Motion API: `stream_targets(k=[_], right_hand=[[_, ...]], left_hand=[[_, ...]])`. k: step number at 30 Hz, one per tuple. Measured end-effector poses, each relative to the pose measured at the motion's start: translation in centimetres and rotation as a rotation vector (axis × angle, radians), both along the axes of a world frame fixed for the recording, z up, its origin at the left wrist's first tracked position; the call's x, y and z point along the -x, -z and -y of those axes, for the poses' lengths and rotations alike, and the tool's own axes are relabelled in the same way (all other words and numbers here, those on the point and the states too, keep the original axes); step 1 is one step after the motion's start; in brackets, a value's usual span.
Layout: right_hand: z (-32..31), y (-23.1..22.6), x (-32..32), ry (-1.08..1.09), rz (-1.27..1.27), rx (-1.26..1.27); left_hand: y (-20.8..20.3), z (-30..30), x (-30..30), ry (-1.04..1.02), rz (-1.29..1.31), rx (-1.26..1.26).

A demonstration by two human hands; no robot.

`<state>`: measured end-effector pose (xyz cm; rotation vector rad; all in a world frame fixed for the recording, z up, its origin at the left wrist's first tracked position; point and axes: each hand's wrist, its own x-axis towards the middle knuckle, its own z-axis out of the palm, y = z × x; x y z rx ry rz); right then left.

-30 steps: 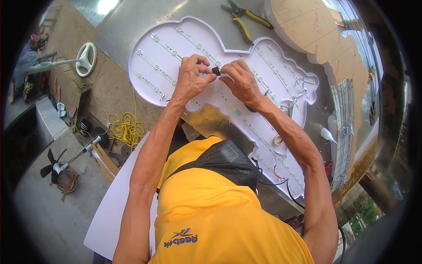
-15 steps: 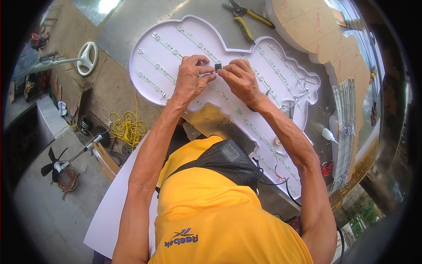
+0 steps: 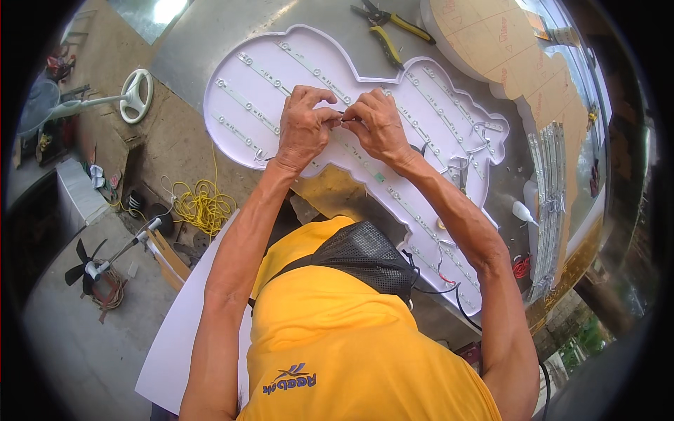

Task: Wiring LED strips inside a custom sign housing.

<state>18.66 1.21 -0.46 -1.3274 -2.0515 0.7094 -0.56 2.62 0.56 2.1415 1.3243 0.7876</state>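
I see light strips (image 3: pixel 249 107) already lying in rows inside the white tray (image 3: pixel 326 63). Over its far middle, my left hand (image 3: pixel 305 130) and right hand (image 3: pixel 380 128) both pinch a small dark piece (image 3: pixel 340 112), mostly hidden, not yet set down. Whether all strips are connected, I cannot tell.

Pliers (image 3: pixel 385 45), white tray (image 3: pixel 242 78) on grey table (image 3: pixel 316 17)

Brightly lit, with only soft shadows around the left hand (image 3: pixel 303 130) and right hand (image 3: pixel 379 130). Flaring white off the shiny panel (image 3: pixel 151 21), well beyond and left of them! Glinting, too, on the metal tabletop (image 3: pixel 210 56) ahead. Bent, blurred and dim far right of both.
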Motion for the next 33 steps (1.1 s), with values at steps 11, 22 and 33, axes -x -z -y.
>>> stream_targets(k=[11,22,33], right_hand=[[0.3,-0.6,2.1,0.153,0.046,-0.034],[0.6,0.2,1.4,0.125,0.156,0.103],[0.0,-0.6,0.9,-0.017,0.239,0.081]], left_hand=[[-0.2,-0.5,0.4,-0.02,0.087,-0.038],[-0.6,0.0,0.2,0.004,0.059,0.007],[-1.3,-1.6,1.3,0.216,0.104,0.215]])
